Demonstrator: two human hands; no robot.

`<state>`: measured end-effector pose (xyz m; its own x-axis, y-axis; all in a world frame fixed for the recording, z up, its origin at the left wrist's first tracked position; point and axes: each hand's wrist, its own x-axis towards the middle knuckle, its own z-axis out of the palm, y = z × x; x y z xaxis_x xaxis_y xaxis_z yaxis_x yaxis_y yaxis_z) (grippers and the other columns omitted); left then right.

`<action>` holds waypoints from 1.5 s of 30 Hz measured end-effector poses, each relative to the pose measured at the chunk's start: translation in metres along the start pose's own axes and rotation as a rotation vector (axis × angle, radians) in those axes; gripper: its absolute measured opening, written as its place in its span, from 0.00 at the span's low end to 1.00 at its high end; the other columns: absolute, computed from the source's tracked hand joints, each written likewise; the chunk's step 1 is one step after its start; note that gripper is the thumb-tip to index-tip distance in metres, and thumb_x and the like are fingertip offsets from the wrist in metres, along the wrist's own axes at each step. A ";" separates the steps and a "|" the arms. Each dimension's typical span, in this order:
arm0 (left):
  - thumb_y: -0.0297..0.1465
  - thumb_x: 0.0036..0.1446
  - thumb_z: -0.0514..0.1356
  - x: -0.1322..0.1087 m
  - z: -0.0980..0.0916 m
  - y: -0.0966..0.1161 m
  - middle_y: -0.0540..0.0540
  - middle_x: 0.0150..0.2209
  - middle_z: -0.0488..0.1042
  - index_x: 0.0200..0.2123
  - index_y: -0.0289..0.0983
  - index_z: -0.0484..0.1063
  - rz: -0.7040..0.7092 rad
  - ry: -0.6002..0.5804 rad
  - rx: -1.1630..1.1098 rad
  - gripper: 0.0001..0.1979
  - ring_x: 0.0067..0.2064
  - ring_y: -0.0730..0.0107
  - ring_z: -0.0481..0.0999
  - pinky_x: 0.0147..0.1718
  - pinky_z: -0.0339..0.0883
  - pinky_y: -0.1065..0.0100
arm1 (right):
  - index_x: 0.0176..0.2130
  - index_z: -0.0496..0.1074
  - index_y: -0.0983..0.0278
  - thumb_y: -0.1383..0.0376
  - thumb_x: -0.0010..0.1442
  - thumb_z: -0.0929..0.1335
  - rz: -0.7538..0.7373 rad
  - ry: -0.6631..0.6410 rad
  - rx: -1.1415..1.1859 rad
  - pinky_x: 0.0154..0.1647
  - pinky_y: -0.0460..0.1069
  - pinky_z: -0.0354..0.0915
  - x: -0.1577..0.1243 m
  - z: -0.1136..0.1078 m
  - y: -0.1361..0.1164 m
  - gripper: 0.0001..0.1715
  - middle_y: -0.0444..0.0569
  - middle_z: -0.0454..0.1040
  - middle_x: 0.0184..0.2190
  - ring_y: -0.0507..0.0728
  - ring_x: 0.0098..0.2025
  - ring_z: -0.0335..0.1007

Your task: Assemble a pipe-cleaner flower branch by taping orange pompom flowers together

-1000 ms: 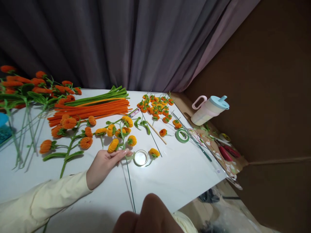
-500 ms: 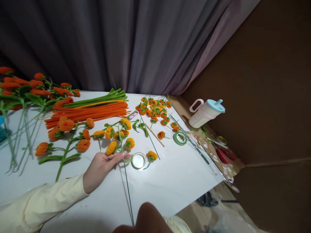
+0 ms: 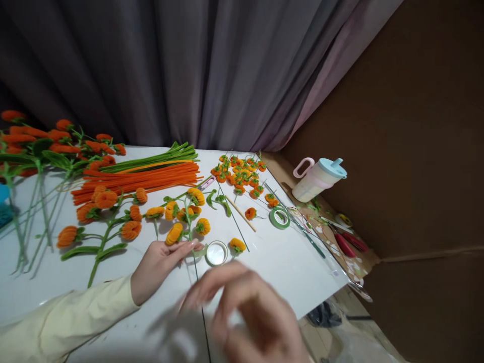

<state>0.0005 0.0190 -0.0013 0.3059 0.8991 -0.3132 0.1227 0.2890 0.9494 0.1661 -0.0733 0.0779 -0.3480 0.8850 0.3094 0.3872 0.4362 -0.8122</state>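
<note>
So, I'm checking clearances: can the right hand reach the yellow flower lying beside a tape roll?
Probably yes: the yellow flower lies beyond the right hand, with nothing visible standing between them.

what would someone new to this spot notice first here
Probably the right hand, large and blurred at the bottom of the view. The bundle of fuzzy orange stems also jumps out, lying toward the back of the white table, with the left hand nearer, pinching a stem with yellow flowers. The blue-lidded tumbler stands out past the table's right edge.
</note>
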 end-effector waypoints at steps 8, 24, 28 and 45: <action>0.43 0.51 0.57 0.002 0.000 -0.001 0.44 0.35 0.79 0.28 0.34 0.79 0.050 0.004 0.068 0.18 0.40 0.60 0.74 0.37 0.65 0.69 | 0.51 0.63 0.65 0.77 0.55 0.60 0.090 -0.194 -0.642 0.51 0.61 0.60 0.009 -0.052 0.105 0.24 0.58 0.65 0.51 0.63 0.54 0.58; 0.40 0.51 0.57 0.003 -0.001 0.000 0.46 0.34 0.79 0.29 0.34 0.79 0.067 -0.008 0.035 0.16 0.39 0.65 0.73 0.42 0.63 0.72 | 0.51 0.65 0.63 0.77 0.58 0.58 -0.126 -0.517 -0.543 0.45 0.54 0.61 0.040 -0.072 0.104 0.23 0.54 0.70 0.40 0.58 0.43 0.65; 0.39 0.52 0.57 0.002 -0.001 0.000 0.46 0.32 0.79 0.29 0.33 0.79 0.094 -0.015 0.027 0.16 0.36 0.67 0.73 0.38 0.63 0.72 | 0.52 0.65 0.62 0.75 0.57 0.60 -0.138 -0.470 -0.468 0.43 0.52 0.64 0.059 -0.076 0.090 0.24 0.54 0.66 0.40 0.57 0.41 0.65; 0.40 0.53 0.56 0.001 -0.002 -0.001 0.52 0.17 0.67 0.29 0.32 0.78 0.166 -0.058 0.045 0.18 0.23 0.74 0.63 0.25 0.58 0.72 | 0.49 0.66 0.62 0.66 0.62 0.60 -0.120 -0.413 -0.209 0.48 0.51 0.65 0.090 -0.052 0.068 0.16 0.53 0.67 0.49 0.57 0.51 0.64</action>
<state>-0.0008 0.0206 -0.0027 0.3790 0.9125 -0.1541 0.1073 0.1221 0.9867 0.2055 0.0443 0.0765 -0.6947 0.7059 0.1383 0.4720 0.5924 -0.6530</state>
